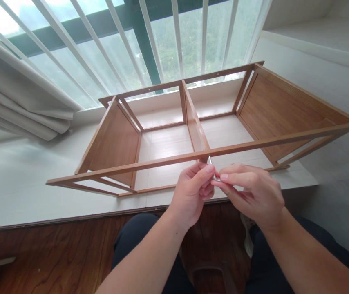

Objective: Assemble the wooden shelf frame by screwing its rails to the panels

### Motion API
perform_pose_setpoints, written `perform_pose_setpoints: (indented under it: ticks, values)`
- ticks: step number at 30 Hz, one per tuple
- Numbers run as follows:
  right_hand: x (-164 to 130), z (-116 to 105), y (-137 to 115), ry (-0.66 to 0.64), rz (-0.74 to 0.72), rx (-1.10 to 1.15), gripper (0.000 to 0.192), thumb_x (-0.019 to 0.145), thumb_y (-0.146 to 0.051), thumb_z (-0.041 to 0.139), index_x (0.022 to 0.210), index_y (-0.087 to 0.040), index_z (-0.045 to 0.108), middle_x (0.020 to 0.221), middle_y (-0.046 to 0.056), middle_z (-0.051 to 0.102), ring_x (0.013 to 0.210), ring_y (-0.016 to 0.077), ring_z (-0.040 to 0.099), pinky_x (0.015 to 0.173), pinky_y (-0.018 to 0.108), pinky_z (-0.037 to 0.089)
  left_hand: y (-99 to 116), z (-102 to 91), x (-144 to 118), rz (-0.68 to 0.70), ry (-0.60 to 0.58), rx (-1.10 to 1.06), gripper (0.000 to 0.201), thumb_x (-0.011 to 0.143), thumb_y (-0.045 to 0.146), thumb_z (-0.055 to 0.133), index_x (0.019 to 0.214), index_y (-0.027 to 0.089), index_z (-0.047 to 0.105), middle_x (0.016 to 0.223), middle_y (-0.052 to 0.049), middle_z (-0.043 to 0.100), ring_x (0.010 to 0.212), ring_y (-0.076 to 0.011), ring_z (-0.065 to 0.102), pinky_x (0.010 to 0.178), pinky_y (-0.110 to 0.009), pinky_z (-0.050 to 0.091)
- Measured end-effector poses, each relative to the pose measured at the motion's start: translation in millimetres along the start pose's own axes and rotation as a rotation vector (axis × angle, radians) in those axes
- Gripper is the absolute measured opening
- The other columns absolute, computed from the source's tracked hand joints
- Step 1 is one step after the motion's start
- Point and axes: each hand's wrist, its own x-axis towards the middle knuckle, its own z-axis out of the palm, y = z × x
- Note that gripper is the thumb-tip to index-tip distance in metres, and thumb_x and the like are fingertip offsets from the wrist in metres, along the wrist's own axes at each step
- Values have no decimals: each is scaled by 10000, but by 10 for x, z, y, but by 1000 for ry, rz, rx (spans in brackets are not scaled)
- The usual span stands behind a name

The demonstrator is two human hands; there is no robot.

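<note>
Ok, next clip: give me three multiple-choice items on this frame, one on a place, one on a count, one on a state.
1. Where does the wooden shelf frame lie?
A. on the white window ledge
B. on the person's lap
C. hung on the window bars

2. How many hands pinch the small metal hex key?
A. none
B. one
C. two

3. How does the frame lie?
A. upright on its feet
B. on its side, open toward the camera
C. folded flat

Answers: 1 A, the frame rests on the ledge below the window. 2 C, the left hand and right hand meet on the key under the front rail. 3 B, both compartments face up at the camera.
</note>
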Motion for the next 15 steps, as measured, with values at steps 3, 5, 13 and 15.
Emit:
perform_pose_setpoints:
  ticks: [3, 5, 13, 15]
  values:
    - [-12, 14, -40, 42, 16, -50, 242, 871, -77, 762, 986, -243, 629, 805, 28, 771, 664, 161, 716, 602, 271, 595, 13, 19, -2, 3, 0, 7, 318, 789, 391, 835, 710, 141, 655, 550, 60, 411, 495, -45, 281, 457, -188, 189]
    - [-25, 34, -63, 54, 35, -62, 242, 871, -78, 765, 974, -246, 624, 782, 18, 767, 645, 155, 709, 579, 265, 584, 20, 26, -3, 3, 3, 10, 317, 791, 390, 834, 712, 140, 655, 555, 57, 426, 497, -44, 287, 456, -186, 190]
    - [-100, 121, -108, 118, 133, -43, 244, 849, -75, 791, 925, -241, 629, 776, 4, 767, 639, 143, 707, 580, 257, 585, 17, 15, -5, 3, 12, 12, 312, 795, 383, 829, 715, 142, 648, 548, 62, 420, 497, -44, 290, 456, -180, 202]
    - [-132, 137, -111, 125, 159, -42, 244, 841, -73, 797, 916, -238, 634, 781, 4, 765, 653, 145, 713, 587, 256, 584, 15, 14, -7, 4, 13, 10, 308, 794, 382, 828, 716, 143, 649, 542, 63, 413, 495, -45, 288, 455, -181, 201]
